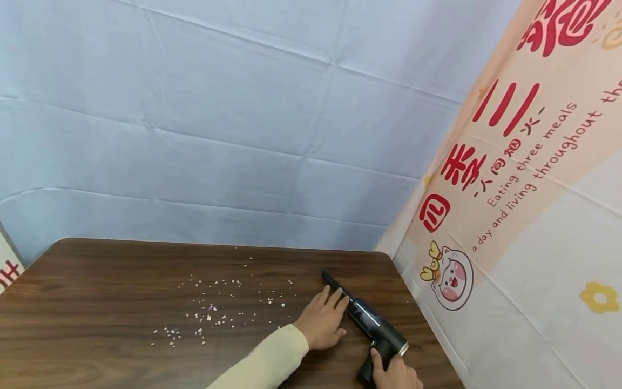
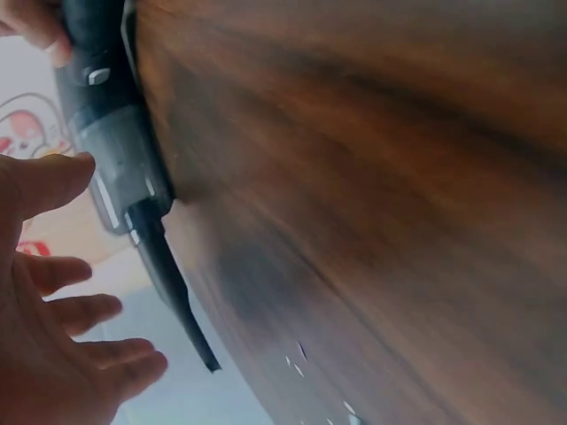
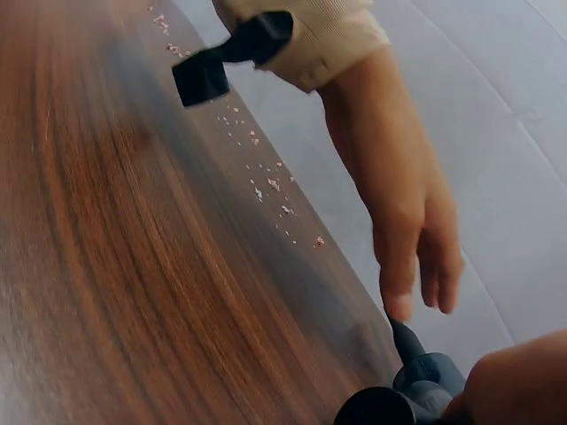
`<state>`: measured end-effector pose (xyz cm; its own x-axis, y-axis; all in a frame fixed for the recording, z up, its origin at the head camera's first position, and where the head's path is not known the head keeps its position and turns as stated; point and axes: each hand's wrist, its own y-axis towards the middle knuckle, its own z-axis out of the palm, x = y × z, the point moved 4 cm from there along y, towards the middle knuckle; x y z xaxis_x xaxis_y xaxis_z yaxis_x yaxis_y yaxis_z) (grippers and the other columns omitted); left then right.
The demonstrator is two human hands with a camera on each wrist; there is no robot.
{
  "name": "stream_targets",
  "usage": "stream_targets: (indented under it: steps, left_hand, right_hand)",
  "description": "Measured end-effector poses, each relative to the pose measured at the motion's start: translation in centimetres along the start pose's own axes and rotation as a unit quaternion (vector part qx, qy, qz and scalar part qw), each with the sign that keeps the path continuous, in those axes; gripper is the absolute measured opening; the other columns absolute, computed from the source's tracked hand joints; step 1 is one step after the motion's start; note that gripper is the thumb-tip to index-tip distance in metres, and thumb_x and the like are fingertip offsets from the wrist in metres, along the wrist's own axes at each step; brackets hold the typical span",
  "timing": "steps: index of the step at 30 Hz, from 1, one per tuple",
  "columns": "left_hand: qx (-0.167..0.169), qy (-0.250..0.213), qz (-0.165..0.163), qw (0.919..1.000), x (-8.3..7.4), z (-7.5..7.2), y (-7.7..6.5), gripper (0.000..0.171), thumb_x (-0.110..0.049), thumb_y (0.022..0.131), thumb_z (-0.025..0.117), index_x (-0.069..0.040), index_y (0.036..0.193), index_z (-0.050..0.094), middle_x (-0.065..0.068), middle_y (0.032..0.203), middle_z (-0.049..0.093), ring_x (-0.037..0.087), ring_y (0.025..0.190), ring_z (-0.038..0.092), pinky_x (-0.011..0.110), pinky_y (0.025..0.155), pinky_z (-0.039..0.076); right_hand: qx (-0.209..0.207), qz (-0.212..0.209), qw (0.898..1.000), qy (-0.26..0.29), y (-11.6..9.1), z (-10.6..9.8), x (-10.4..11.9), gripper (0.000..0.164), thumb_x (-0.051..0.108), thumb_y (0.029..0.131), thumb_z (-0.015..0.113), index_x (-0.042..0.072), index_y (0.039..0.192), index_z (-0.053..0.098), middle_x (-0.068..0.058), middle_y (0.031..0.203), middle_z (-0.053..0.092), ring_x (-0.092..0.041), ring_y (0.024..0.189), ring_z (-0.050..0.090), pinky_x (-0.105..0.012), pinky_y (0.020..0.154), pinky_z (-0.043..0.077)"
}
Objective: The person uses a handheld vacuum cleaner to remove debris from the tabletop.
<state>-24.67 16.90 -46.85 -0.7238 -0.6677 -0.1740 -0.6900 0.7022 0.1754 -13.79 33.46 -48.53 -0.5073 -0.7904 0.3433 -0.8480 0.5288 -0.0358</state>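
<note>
A black handheld vacuum cleaner (image 1: 370,320) with a clear dust cup and a narrow nozzle (image 2: 175,288) is at the right of the table. My right hand (image 1: 397,374) grips its handle, with the thumb visible near the top of the grip. Beside the nozzle is my left hand (image 1: 322,320), its fingers spread and loosely bent, holding nothing. In the left wrist view a gap shows between those fingers and the vacuum. Small pale crumbs (image 1: 209,317) lie scattered left of the hands.
The brown wood-grain table (image 1: 97,302) has rounded far corners. Behind it hangs a pale creased cloth (image 1: 233,124). A printed cloth (image 1: 515,189) with red lettering hangs along the right side, close to the vacuum.
</note>
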Motion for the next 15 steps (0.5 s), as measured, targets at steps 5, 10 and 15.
stream_targets:
  steps: [5, 10, 15]
  left_hand:
    - [0.001, 0.013, 0.014, 0.9998, -1.1, 0.8, 1.3, 0.076, -0.043, 0.095, 0.07, -0.013, 0.158, 0.037, 0.009, 0.163, 0.032, 0.037, 0.15, 0.028, 0.043, 0.117, 0.034]
    - [0.012, 0.005, 0.011, 0.9998, -1.5, 1.5, 1.8, 0.077, -0.042, 0.095, 0.071, -0.016, 0.159, 0.036, 0.008, 0.164, 0.031, 0.037, 0.15, 0.029, 0.043, 0.117, 0.035]
    - [0.018, -0.003, 0.005, 0.9998, -1.1, 1.8, 1.8, 0.078, -0.041, 0.095, 0.07, -0.016, 0.159, 0.034, 0.008, 0.163, 0.032, 0.038, 0.149, 0.031, 0.045, 0.116, 0.036]
  right_hand:
    - [0.005, 0.025, 0.999, 0.033, 0.2, 0.6, -0.4, 0.063, 0.05, 0.097, 0.054, -0.012, 0.084, 0.059, -0.03, 0.079, 0.063, -0.047, 0.077, 0.063, -0.059, 0.075, 0.047]
    - [0.012, 0.055, 0.996, 0.071, 0.3, 1.1, -0.4, 0.07, 0.053, 0.095, 0.058, -0.017, 0.1, 0.06, -0.034, 0.09, 0.063, -0.053, 0.09, 0.062, -0.061, 0.079, 0.048]
    - [0.015, 0.072, 0.993, 0.098, 0.6, 1.3, -0.2, 0.08, 0.059, 0.091, 0.061, -0.018, 0.111, 0.058, -0.035, 0.096, 0.064, -0.052, 0.093, 0.062, -0.061, 0.081, 0.047]
